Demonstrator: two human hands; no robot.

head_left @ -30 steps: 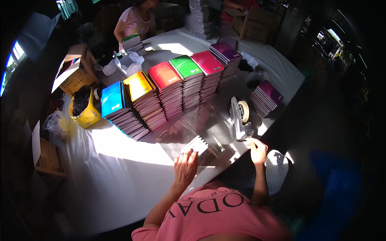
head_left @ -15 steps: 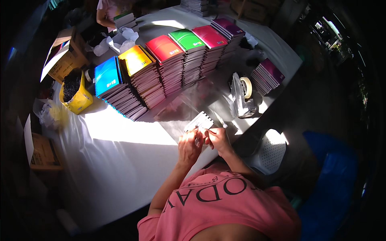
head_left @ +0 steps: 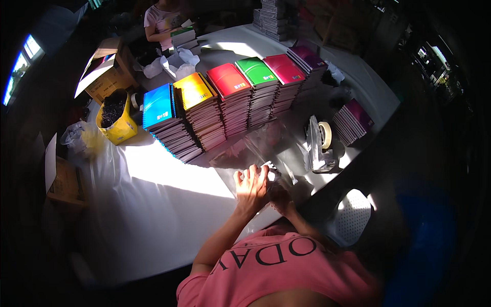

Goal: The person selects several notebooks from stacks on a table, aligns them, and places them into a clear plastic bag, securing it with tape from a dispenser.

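Observation:
My left hand is over the near edge of the table, its fingers bent round a small white sheet with dark marks along its edge. Most of that sheet is hidden behind the fingers. Close against it, in shadow, is my right hand; its fingers are too dark to make out. Clear plastic film lies crumpled just beyond both hands. Past the film, spiral notebooks stand in tall stacks: blue, yellow, red, green, pink and purple.
A tape dispenser and a short purple notebook stack are on the right. At left are a yellow tub of black pieces and a cardboard box. A white perforated stool stands beside the table. Another person is across it.
The view has shifted, so the table sits lower and farther right. My left hand has spread forward over the white sheet, covering most of it. My right hand has dropped into shadow.

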